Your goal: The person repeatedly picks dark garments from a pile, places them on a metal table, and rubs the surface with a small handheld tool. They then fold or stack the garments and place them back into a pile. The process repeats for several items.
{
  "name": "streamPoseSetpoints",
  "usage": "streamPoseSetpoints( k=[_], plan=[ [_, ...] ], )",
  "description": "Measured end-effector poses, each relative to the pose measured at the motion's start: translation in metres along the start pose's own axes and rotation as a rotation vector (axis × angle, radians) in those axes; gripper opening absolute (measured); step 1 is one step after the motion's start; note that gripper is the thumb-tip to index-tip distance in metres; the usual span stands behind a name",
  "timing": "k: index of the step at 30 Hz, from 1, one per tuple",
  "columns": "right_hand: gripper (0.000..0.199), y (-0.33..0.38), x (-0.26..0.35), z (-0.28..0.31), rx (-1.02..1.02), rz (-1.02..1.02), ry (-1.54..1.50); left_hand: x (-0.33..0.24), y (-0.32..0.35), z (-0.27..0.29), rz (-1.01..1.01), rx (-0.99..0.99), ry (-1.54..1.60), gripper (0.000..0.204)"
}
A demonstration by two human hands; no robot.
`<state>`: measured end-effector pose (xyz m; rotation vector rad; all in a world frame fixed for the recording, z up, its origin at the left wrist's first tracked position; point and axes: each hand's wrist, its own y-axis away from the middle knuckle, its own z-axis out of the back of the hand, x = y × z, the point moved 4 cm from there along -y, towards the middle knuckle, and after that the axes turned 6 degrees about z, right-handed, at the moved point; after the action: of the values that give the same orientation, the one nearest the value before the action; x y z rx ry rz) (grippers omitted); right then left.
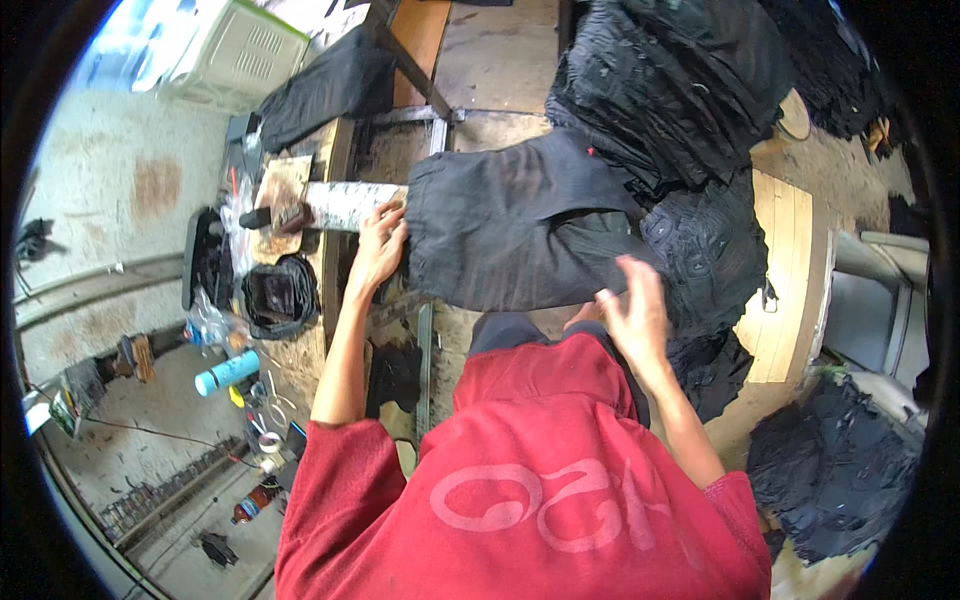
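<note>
A black garment (520,225) lies spread flat in front of me, over a narrow padded board (345,205). My left hand (380,245) rests on the garment's left edge, gripping the cloth where it meets the board. My right hand (632,310) hovers just above the garment's lower right part, fingers spread, holding nothing. A tall heap of black garments (680,90) is stacked right behind it.
A worn brown block (282,205) and a black bag (280,295) sit on the wooden bench at left, with a light-blue bottle (226,373) and scissors (268,408) nearer me. More black cloth (830,470) is piled at lower right. A wooden board (785,280) lies at right.
</note>
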<state>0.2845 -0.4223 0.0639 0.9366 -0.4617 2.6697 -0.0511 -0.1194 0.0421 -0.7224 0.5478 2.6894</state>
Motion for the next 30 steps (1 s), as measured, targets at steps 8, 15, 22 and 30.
streamPoseSetpoints(
  k=[8, 15, 22, 30],
  plan=[
    [0.094, 0.042, -0.123, -0.066, -0.035, -0.816, -0.507, -0.037, 0.017, -0.003, -0.048, -0.224, 0.175, 0.055],
    [0.038, 0.052, -0.083, 0.007, -0.304, -0.517, 0.089, -0.017, 0.012, -0.010, 0.047, 0.046, 0.293, 0.050],
    [0.043, 0.049, -0.064, 0.020, -0.093, -0.671, 0.283, -0.021, 0.049, -0.015, 0.100, 0.017, 0.450, 0.045],
    [0.058, -0.129, 0.080, -0.030, 0.010, -0.150, -0.292, -0.070, 0.060, -0.009, -0.028, 0.815, 0.969, 0.090]
  ],
)
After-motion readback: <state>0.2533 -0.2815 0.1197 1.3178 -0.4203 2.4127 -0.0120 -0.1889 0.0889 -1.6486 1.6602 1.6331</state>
